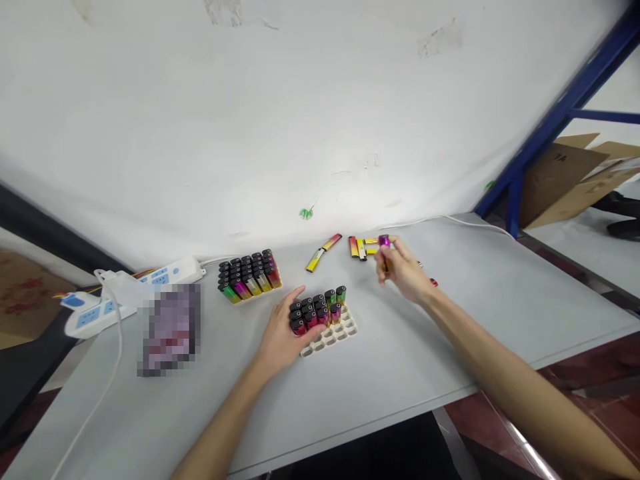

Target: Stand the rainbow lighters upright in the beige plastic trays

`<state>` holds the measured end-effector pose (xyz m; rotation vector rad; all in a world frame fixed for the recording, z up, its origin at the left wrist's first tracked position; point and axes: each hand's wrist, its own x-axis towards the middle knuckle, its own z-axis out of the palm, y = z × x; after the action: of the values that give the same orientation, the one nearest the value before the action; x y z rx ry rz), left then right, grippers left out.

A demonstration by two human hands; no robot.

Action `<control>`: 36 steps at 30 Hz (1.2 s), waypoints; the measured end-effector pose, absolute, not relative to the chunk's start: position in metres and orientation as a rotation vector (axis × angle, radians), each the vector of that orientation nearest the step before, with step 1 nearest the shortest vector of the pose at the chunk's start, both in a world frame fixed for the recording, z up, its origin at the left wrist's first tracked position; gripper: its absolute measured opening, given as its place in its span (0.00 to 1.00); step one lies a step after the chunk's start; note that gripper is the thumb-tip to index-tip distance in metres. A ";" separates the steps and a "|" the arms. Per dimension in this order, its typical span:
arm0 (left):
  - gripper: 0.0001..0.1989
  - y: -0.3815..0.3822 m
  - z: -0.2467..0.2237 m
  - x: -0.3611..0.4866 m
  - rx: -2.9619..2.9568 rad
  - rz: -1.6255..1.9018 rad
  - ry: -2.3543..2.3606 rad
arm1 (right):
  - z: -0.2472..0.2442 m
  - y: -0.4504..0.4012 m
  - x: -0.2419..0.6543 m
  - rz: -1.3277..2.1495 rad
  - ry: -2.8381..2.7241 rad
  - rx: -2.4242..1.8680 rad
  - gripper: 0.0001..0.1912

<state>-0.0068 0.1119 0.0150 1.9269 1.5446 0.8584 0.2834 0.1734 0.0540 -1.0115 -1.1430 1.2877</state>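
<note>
A white tray (327, 343) with rows of slots stands near the middle of the table, partly filled with upright, black-capped vapes (311, 319) in pink, red and green. My left hand (283, 337) curls around the left side of this group, thumb in front and fingers behind; some of its fingers are hidden. Farther right, my right hand (400, 267) holds a purple metallic vape (384, 241) above the table, its lower part covered by the fingers. Beyond that hand lie several yellow-and-red vapes (361, 249), and two more (324, 252) rest end to end closer to the wall.
A second tray (257, 295), packed with capped vapes, stands back left. Left of it are a white power strip (175, 270) with cables and a blurred purple item (173, 330). A white wall (320, 133) borders the back; cardboard boxes (565, 177) sit beyond the blue frame (515, 200).
</note>
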 end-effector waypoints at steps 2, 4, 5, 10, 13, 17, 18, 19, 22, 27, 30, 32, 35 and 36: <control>0.39 0.112 0.015 -0.007 1.931 0.854 1.548 | 0.047 0.163 0.260 1.438 -1.061 -0.961 0.16; 0.39 0.112 0.015 -0.007 1.935 0.839 1.561 | 0.043 0.155 0.245 1.557 -1.051 -0.961 0.20; 0.39 0.112 0.016 -0.007 1.936 0.830 1.567 | 0.042 0.151 0.240 1.581 -1.054 -0.975 0.23; 0.39 0.112 0.015 -0.008 1.949 0.810 1.561 | 0.032 0.138 0.231 1.524 -1.052 -1.059 0.31; 0.39 0.112 0.015 -0.009 1.956 0.817 1.558 | 0.024 0.132 0.230 1.534 -1.073 -1.112 0.32; 0.39 0.112 0.016 -0.008 1.959 0.836 1.561 | 0.018 0.131 0.228 1.516 -1.095 -1.146 0.30; 0.38 0.112 0.016 -0.008 1.960 0.840 1.561 | 0.017 0.131 0.228 1.509 -1.101 -1.145 0.29; 0.38 0.112 0.016 -0.008 1.959 0.844 1.560 | 0.017 0.131 0.228 1.503 -1.110 -1.143 0.29; 0.38 0.112 0.016 -0.008 1.953 0.844 1.561 | 0.016 0.131 0.229 1.499 -1.128 -1.136 0.29; 0.38 0.112 0.017 -0.008 1.944 0.826 1.573 | 0.020 0.131 0.229 1.533 -1.080 -1.158 0.30; 0.39 0.112 0.018 -0.007 1.929 0.819 1.569 | 0.022 0.131 0.228 1.543 -1.081 -1.174 0.31; 0.39 0.111 0.019 -0.006 1.920 0.810 1.575 | 0.021 0.131 0.228 1.520 -1.097 -1.173 0.31; 0.39 0.111 0.020 -0.006 1.918 0.794 1.581 | 0.016 0.131 0.229 1.497 -1.109 -1.168 0.29; 0.39 0.111 0.020 -0.006 1.922 0.795 1.579 | 0.015 0.132 0.230 1.486 -1.120 -1.170 0.29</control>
<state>-0.0061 0.1109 0.0204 1.9216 1.5786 0.7950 0.2298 0.1315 0.0148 -1.1702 -1.1197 1.4856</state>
